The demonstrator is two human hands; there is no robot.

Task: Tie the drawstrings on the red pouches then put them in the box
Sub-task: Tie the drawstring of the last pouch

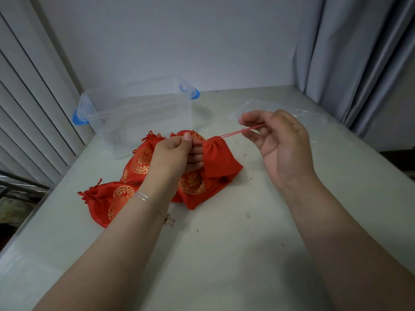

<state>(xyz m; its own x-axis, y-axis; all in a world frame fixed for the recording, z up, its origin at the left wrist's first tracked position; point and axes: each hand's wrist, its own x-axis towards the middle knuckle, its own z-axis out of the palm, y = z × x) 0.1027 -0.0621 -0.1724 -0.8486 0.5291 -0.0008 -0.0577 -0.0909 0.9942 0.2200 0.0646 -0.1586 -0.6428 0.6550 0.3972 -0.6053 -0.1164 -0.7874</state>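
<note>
Above the table (235,232), right hand (278,142) pinches drawstring (233,133)

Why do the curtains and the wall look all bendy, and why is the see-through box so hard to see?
In the head view, the wide lens bows straight lines near the edges, so the curtain leans. The clear box shows mostly by its faint rim and blue clips. Light is soft and dim, with weak shadows under the pouches.

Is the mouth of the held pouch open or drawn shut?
Drawn shut: the pouch mouth is gathered into tight pleats, and the right hand pulls its drawstring taut.
</note>
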